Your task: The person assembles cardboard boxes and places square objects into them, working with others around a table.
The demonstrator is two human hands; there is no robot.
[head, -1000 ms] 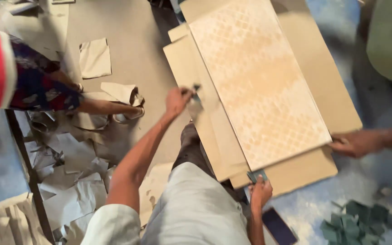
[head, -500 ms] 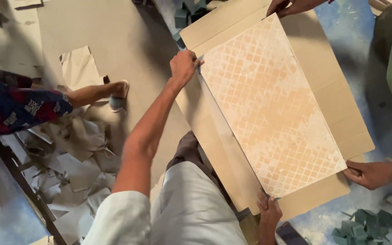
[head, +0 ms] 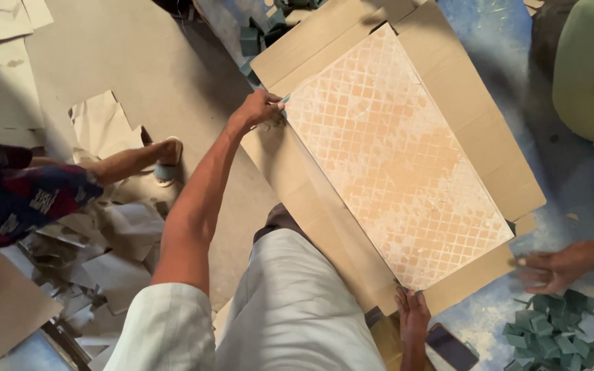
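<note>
Cardboard sheet (head: 476,148) on the floor carries the patterned tile (head: 397,161), left hand (head: 259,108) pinching a small green piece at its far corner, right hand (head: 412,317) fingers pressed together at the near corner, so uneven pressure could likely skew the tile.
</note>
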